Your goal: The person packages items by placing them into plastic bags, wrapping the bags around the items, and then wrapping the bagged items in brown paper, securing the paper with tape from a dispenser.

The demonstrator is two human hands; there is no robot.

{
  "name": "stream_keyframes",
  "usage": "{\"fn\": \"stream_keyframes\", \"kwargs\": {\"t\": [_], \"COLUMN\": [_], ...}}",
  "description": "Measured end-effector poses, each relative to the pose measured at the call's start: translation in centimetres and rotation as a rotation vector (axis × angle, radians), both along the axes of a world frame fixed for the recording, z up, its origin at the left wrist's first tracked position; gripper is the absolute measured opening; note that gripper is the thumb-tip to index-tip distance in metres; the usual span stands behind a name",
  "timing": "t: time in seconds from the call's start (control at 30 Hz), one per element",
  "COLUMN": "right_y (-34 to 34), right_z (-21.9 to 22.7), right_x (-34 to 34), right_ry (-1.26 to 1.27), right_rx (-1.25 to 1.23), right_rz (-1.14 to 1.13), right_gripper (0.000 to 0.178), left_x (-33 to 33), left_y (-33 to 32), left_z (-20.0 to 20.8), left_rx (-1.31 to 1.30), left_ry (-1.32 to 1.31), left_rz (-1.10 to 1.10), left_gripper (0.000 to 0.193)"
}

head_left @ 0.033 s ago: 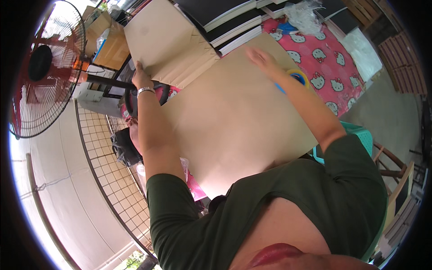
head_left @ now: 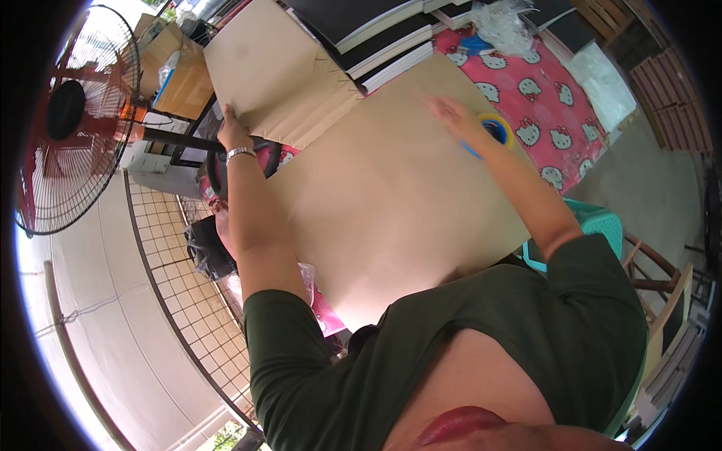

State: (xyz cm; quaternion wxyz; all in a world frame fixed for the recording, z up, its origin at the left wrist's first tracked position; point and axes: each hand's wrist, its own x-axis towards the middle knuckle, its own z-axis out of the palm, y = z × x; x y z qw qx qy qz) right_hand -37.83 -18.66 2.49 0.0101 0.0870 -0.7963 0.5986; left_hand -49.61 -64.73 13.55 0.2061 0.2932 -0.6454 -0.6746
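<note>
A large brown cardboard sheet (head_left: 391, 203) lies in front of me. Its far-left panel (head_left: 259, 56) rises along a creased, wrinkled fold (head_left: 320, 105). At that panel's left edge, my left hand (head_left: 235, 135), with a metal watch on its wrist, is closed on the cardboard; some of its fingers are hidden. My right hand (head_left: 451, 116) is over the far right part of the sheet with fingers stretched out and nothing in them. Beside my right forearm is a yellow-and-blue roll of tape (head_left: 496, 129), partly covered by the arm.
A red fan (head_left: 68, 113) stands at the left, near a cardboard box (head_left: 184, 83). Black boards with white edges (head_left: 391, 64) are stacked at the back. Pink patterned covering (head_left: 530, 98) lies at the right, with clear plastic (head_left: 504, 26) on it. A turquoise basket (head_left: 602, 225) sits by my right elbow.
My right hand has moved slightly right and nearer to me over the sheet. My left hand keeps its place at the panel's edge.
</note>
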Motion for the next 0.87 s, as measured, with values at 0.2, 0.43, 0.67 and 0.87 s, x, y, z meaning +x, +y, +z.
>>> {"fn": "stream_keyframes", "kwargs": {"t": [0.2,0.43,0.67,0.87], "right_y": [15.5,21.5,25.5,38.1], "right_z": [-3.9,-6.7,-5.6,-4.2], "right_x": [16.5,23.5,25.4,27.8], "right_ry": [-0.229,-0.291,-0.086,-0.587], "right_rx": [0.276,0.254,0.37,0.241], "right_rz": [-0.44,-0.415,-0.076,-0.229], "right_gripper": [0.026,0.029,0.03,0.032], "left_x": [2.9,20.0,24.5,24.2], "left_y": [3.8,23.7,48.3,49.9], "left_z": [-1.9,-16.2,-16.7,-17.7], "left_rx": [-0.094,-0.883,-1.421,-1.671], "left_ry": [0.147,-0.029,-0.041,-0.244], "left_rz": [0.013,-0.542,-1.213,-1.103], "left_gripper": [0.062,0.054,0.066,0.073]}}
